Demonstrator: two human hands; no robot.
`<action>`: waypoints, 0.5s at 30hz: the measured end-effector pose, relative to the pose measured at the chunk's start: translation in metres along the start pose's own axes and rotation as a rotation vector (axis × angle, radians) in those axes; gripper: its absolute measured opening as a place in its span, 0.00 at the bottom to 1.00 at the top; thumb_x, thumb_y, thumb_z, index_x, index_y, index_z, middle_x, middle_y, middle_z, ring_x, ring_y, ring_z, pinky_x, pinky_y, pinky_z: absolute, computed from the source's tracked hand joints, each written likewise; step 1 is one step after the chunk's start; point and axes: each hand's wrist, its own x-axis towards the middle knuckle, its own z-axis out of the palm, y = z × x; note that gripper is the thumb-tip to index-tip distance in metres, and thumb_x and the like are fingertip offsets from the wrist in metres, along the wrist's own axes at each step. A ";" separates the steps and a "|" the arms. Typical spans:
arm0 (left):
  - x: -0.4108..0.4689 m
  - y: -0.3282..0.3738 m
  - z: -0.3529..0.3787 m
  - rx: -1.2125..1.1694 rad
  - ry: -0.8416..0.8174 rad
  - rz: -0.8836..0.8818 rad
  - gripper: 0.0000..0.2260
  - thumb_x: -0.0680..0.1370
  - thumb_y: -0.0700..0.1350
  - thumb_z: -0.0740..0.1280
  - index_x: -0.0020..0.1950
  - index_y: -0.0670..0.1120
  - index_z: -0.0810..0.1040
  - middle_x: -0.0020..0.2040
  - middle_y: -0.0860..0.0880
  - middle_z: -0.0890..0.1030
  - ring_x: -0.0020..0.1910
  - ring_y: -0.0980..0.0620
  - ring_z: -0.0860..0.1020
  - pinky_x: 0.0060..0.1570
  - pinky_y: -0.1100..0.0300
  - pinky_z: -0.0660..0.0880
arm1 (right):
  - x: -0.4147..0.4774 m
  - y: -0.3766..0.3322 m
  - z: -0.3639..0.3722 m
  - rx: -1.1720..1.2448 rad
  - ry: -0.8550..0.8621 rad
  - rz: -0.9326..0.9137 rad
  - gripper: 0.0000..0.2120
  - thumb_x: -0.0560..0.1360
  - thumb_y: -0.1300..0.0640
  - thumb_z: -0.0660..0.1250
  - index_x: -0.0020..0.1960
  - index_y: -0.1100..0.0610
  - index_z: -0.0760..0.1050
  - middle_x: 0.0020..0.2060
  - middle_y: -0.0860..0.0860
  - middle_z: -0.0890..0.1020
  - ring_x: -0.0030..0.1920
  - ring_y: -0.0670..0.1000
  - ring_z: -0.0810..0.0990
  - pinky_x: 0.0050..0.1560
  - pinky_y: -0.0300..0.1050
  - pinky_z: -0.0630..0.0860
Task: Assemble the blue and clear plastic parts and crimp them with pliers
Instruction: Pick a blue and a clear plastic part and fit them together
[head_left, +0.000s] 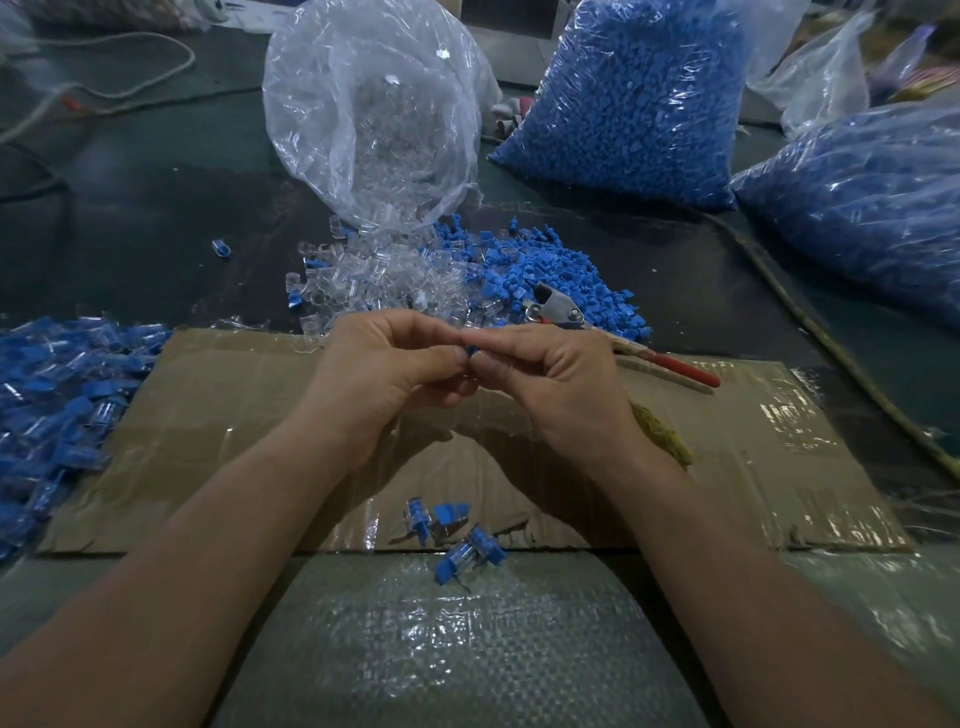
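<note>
Underneath everything, a dark worktop (156, 218), with a flattened cardboard sheet (727, 467) laid over its near half. At the far right, two stuffed bags of blue parts (634, 104); left of them, a tipped clear bag (374, 119) spilling clear parts (374, 275) into a loose pile, mixed at its right side with loose blue parts (540, 265). Along the left edge, a heap of assembled pieces (57, 384), blue inside clear. Beside the blue spill, pliers (566, 312) with red handles, resting partly on the cardboard, touched by neither hand. Above the middle of the cardboard, left hand (379, 369) and right hand (550, 379) brought together, thumb and forefinger of each curled and pinching one small blue part (471, 352) between them; a clear part in the same pinch possible, but too hidden to tell. Near the cardboard's front edge, three finished pieces (452, 535) lying loose. Judged to be the fitting step, blue into clear, with crimping not yet begun. Next move likely: press the two halves fully home, keep the pair in the left fingers, then reach right for the pliers and squeeze squarely to avoid twisting the piece out.
</note>
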 end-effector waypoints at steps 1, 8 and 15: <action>0.000 0.000 0.000 -0.005 0.007 0.001 0.08 0.60 0.38 0.70 0.38 0.39 0.78 0.30 0.44 0.81 0.28 0.51 0.80 0.27 0.66 0.76 | 0.000 0.000 0.000 0.015 -0.004 0.003 0.16 0.71 0.68 0.68 0.58 0.63 0.75 0.45 0.50 0.81 0.44 0.42 0.81 0.50 0.38 0.78; 0.000 0.003 -0.001 -0.023 -0.003 -0.063 0.08 0.60 0.39 0.70 0.37 0.39 0.77 0.27 0.46 0.80 0.25 0.53 0.78 0.23 0.66 0.74 | 0.000 0.000 -0.003 -0.032 -0.035 -0.007 0.13 0.69 0.67 0.69 0.53 0.59 0.78 0.41 0.44 0.80 0.43 0.41 0.80 0.49 0.34 0.76; 0.000 0.004 0.000 -0.049 -0.015 -0.087 0.08 0.60 0.37 0.70 0.37 0.38 0.77 0.28 0.45 0.80 0.25 0.53 0.78 0.25 0.67 0.74 | 0.000 0.004 -0.004 -0.199 0.002 -0.170 0.11 0.69 0.66 0.70 0.52 0.63 0.79 0.43 0.46 0.80 0.45 0.41 0.79 0.47 0.32 0.76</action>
